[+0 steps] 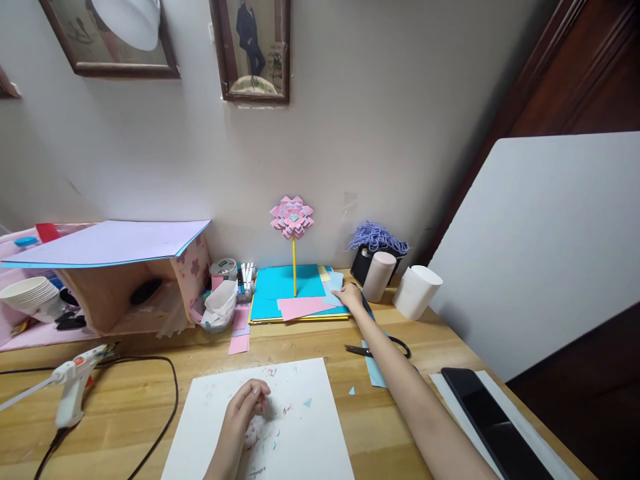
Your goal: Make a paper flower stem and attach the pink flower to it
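I am seeing paper stack (293,293) lying flat at back of worktop: turquoise sheet on top, pink sheet (305,307) resting askew over its front edge, pale blue piece (334,283) at right. White sheet (270,427) lying flat near front, speckled with red marks.

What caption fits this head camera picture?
Right hand reaches the coloured paper stack below a paper flower; left hand rests on white sheet.
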Available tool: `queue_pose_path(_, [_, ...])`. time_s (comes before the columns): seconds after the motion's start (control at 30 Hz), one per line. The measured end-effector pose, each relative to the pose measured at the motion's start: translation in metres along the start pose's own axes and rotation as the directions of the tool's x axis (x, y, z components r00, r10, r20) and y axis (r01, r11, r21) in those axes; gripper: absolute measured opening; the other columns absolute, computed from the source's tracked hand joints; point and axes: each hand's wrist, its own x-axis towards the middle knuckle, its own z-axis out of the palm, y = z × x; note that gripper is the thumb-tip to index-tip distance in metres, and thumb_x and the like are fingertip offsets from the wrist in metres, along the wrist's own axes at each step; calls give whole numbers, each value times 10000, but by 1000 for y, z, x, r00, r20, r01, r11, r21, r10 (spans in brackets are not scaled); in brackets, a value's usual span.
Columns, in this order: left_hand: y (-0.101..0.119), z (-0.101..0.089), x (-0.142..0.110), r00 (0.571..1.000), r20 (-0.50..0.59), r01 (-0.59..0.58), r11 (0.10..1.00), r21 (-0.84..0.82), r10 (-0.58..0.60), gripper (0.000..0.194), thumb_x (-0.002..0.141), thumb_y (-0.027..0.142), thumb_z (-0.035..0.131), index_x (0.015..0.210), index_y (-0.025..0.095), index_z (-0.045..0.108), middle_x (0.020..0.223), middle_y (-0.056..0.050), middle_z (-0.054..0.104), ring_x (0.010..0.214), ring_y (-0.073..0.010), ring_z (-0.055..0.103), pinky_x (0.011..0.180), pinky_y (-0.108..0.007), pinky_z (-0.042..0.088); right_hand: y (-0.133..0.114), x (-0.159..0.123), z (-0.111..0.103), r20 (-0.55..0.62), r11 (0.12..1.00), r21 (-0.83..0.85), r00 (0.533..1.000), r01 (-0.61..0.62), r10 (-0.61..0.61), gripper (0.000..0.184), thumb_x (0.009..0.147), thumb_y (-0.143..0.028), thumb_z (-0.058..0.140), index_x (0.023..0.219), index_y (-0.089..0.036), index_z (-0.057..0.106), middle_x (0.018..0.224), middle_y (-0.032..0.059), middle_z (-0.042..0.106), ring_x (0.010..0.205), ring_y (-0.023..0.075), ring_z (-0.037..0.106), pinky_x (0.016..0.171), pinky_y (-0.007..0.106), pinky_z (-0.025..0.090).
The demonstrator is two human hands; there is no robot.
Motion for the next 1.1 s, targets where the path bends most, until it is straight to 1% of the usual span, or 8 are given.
queue_pose_path(0.07, [6, 2, -4, 1000, 5, 8, 1000, 16, -8, 318, 690, 483, 625, 657, 167, 614, 689, -22, 518, 638, -141, 430, 590, -229, 363, 1, 4, 0, 62, 999, -16, 997, -43, 44, 229, 684, -352, 688, 625, -135, 651, 660, 117, 661, 748, 259, 643, 638, 300, 433])
queue_pose_path(0.23, [12, 3, -9, 1000, -5, 6, 999, 37, -6, 313, 683, 482, 624, 640, 173, 602, 724, -27, 546, 659, -150, 453, 609, -234, 372, -1, 5, -2, 132, 994, -19, 985, -109, 110, 269, 871, -317, 523, 1092, -170, 564, 1131, 79, 566, 958, 190, 574, 805, 358, 489])
queue_pose_path(0.4, [7, 3, -5, 1000, -8, 4, 1000, 22, -4, 319, 664, 489, 638, 640, 173, 606, 712, -26, 547, 632, -144, 446, 590, -233, 365, -4, -5, -16, 56, 995, 37, 994, -94, 92, 263, 879, -305, 505, 1086, -157, 567, 1116, 88, 572, 955, 201, 573, 805, 369, 485])
queue_pose_path(0.53, [-5, 0, 0, 1000, -10, -28, 1000, 13, 28, 384, 662, 544, 622, 611, 164, 605, 608, -10, 487, 574, -132, 401, 545, -228, 329, -14, -10, -38, -58, 990, 133, 998, 38, -31, 249, 851, -209, 413, 959, -117, 618, 943, 138, 646, 893, 242, 583, 749, 323, 420])
queue_pose_path(0.67, [-12, -6, 2, 997, 59, -53, 997, 64, 49, 352, 730, 515, 578, 655, 172, 605, 653, -12, 510, 611, -137, 422, 581, -232, 346, -39, -16, -55, -63, 937, 240, 967, 254, -247, 293, 819, -213, 363, 970, -167, 609, 927, 79, 654, 836, 199, 571, 714, 274, 386])
queue_pose_path(0.8, [-13, -9, 2, 995, 81, -73, 992, 101, 65, 333, 755, 490, 564, 670, 171, 604, 641, -6, 503, 617, -140, 440, 593, -239, 362, -65, -24, -60, 49, 864, 323, 905, 386, -423, 228, 794, -290, 413, 805, -172, 608, 769, 38, 628, 722, 176, 539, 646, 257, 368])
queue_pose_path(0.93, [-15, -10, 2, 996, 44, -82, 992, 100, 78, 306, 736, 476, 597, 758, 172, 619, 701, -15, 552, 628, -142, 485, 592, -247, 392, -78, -42, -55, 247, 813, 409, 807, 415, -536, 226, 759, -348, 498, 689, -161, 603, 665, 16, 593, 632, 149, 511, 572, 241, 356])
queue_pose_path(1.1, [5, 3, 13, 994, 22, -112, 957, 267, 110, 507, 719, 491, 602, 1113, 177, 547, 1014, -98, 613, 876, -218, 581, 730, -309, 452, -81, -80, -47, 523, 777, 478, 579, 409, -626, 182, 639, -323, 667, 612, -145, 640, 577, -11, 586, 558, 113, 496, 498, 205, 339])
